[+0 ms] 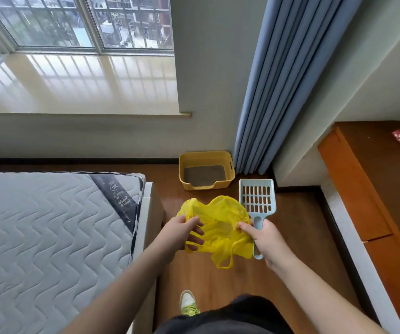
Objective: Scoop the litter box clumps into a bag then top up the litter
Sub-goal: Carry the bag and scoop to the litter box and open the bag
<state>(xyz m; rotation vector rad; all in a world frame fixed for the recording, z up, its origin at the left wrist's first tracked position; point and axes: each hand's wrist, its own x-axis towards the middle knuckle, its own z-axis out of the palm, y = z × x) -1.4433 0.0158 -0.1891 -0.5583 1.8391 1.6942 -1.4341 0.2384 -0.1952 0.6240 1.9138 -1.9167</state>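
Left hand [184, 231] fingers gripping yellow bag [218, 227], right hand [268, 239] holding bag and scoop [258, 201]

bright daylight from window [73, 22] upper left | pale bar-patterned glare on window sill [78, 83] | soft, faint shadows on wooden floor [297, 227] | wide-angle bending of curtain [278, 88] and walls at edges | slight softness overall, compression smear

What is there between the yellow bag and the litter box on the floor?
Only bare wooden floor separates the bag from the litter box, in the head view.
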